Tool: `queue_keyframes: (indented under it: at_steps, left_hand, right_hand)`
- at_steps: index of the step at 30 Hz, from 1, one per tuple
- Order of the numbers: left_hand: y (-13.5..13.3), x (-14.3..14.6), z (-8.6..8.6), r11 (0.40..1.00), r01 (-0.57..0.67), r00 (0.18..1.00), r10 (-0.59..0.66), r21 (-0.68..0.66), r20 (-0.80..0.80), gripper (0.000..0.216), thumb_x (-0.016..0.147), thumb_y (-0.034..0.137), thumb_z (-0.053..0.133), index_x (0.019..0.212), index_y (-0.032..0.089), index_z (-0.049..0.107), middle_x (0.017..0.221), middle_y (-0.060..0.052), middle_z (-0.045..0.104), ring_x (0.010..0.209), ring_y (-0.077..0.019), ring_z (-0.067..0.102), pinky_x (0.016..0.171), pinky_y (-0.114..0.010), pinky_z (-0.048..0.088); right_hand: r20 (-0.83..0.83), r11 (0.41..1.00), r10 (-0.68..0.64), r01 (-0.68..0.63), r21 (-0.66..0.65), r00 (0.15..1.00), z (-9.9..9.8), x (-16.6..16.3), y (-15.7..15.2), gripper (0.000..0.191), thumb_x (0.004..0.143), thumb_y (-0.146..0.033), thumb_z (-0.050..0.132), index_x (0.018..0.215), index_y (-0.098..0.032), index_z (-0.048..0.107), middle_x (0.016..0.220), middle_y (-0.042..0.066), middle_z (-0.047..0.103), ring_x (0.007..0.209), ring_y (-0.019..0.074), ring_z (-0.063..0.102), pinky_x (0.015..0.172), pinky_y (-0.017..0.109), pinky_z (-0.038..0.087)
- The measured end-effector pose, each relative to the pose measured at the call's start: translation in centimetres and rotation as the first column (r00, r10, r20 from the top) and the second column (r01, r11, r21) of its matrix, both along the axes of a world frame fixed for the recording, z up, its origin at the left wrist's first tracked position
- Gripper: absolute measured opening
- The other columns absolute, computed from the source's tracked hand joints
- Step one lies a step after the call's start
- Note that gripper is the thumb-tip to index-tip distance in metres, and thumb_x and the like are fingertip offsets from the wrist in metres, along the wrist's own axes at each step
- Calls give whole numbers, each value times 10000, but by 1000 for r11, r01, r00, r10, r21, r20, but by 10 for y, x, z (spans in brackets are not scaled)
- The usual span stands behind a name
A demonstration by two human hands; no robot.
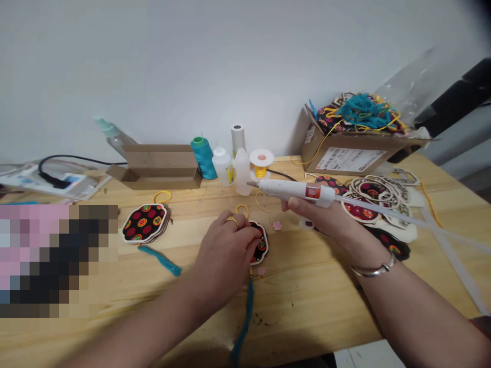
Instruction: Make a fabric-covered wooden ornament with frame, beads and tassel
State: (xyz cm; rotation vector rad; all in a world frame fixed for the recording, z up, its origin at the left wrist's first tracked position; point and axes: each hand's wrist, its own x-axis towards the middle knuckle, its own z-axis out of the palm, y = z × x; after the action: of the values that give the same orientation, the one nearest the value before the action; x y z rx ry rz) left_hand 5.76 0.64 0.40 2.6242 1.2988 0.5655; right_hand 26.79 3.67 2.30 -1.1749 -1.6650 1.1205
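My left hand [232, 250] is closed, its fingers pressed on a dark patterned fabric pendant [261, 245] that lies on the table. A yellow loop tops the pendant and a teal tassel [248, 312] hangs from its lower end. My hand hides the pendant's left part. In my right hand [320, 217] is a white hot glue gun [282, 189], its nozzle pointing left above the table, with a long clear glue stick [383, 210] trailing from its back. Small pink flower pieces [276, 225] lie beside the pendant.
Another patterned pendant [143, 223] with a teal tassel lies left. Behind stand an open cardboard box [161, 176], teal thread cone [204, 158], plastic bottles [243, 171] and a yellow cord spool [261, 157]. At right are a full carton [345, 151] and a pile of fabric pieces [368, 197].
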Motion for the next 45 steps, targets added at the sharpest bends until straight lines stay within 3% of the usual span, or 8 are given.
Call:
queue_keyframes:
  at_steps: [6, 11, 17, 36, 40, 45]
  left_hand:
    - [2, 9, -11, 999, -29, 1000, 29, -27, -9, 182, 859, 185, 536, 828, 189, 716, 812, -65, 638, 801, -229, 506, 712, -379, 466]
    - [2, 11, -12, 998, -56, 997, 56, -13, -46, 181, 859, 201, 539, 847, 203, 720, 819, -67, 647, 817, -236, 511, 736, -394, 463]
    - [3, 10, -12, 999, -38, 996, 36, -25, -80, 194, 867, 213, 523, 843, 205, 715, 843, -69, 647, 833, -237, 512, 746, -393, 457]
    - [0, 10, -16, 1000, -19, 987, 20, 8, -161, 154, 841, 210, 537, 859, 207, 689, 873, -67, 635, 851, -270, 518, 696, -408, 411]
    - [4, 8, -11, 999, -33, 997, 32, -6, -64, 173, 850, 214, 533, 808, 201, 700, 823, -57, 646, 816, -251, 535, 697, -402, 424]
    - [6, -14, 8, 985, -107, 963, 137, -135, 233, 99, 804, 190, 603, 788, 212, 698, 784, -20, 625, 799, -190, 546, 710, -341, 459]
  right_hand:
    - [-37, 999, 10, -11, -31, 999, 3, -4, -2, 343, 744, -513, 650, 740, -173, 608, 563, -19, 582, 489, 95, 505, 440, 209, 362]
    - [-28, 998, 6, -7, -54, 1000, 3, -4, -3, 307, 758, -484, 640, 753, -177, 629, 566, -9, 616, 551, 126, 567, 474, 221, 402]
    - [-44, 997, -17, 13, -82, 999, 3, -6, -7, 271, 766, -444, 637, 854, -188, 650, 548, -26, 598, 516, 105, 530, 442, 208, 362]
    - [-126, 997, -46, 38, -66, 991, 2, -9, -8, 247, 739, -389, 677, 690, -177, 558, 547, -44, 546, 456, 72, 472, 433, 205, 359]
    - [-74, 1000, -18, 16, -22, 997, 2, -6, -6, 265, 762, -426, 654, 710, -173, 597, 544, -31, 577, 510, 98, 524, 466, 211, 382]
    - [-24, 994, 102, -103, -43, 995, 1, 1, -1, 355, 780, -504, 616, 665, -168, 613, 575, -7, 608, 568, 119, 552, 517, 230, 407]
